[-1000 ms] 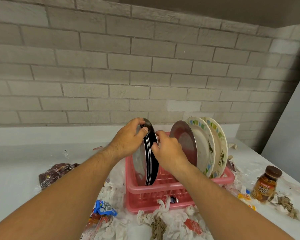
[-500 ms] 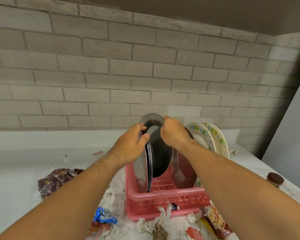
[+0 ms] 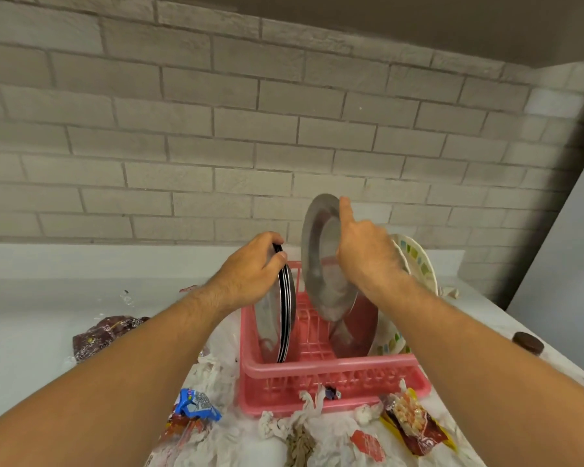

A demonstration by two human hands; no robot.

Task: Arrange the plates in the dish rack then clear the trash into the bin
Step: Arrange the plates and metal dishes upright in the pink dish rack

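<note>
Left hand (image 3: 250, 267) curls over the plate stack (image 3: 285, 311) standing at the rack's (image 3: 331, 372) 9 o'clock side. Right hand (image 3: 364, 254), forefinger raised, grips a steel plate (image 3: 321, 261) tilted above the rack's middle.

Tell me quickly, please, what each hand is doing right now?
Left hand: closed on the stack of dark plates standing in the rack.
Right hand: holding the steel plate, raised above the rack.

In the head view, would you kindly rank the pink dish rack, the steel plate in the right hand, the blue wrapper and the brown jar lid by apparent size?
1. Pink dish rack
2. Steel plate
3. Blue wrapper
4. Brown jar lid, partly cut off by the arm, so its rank is unsure.
</note>
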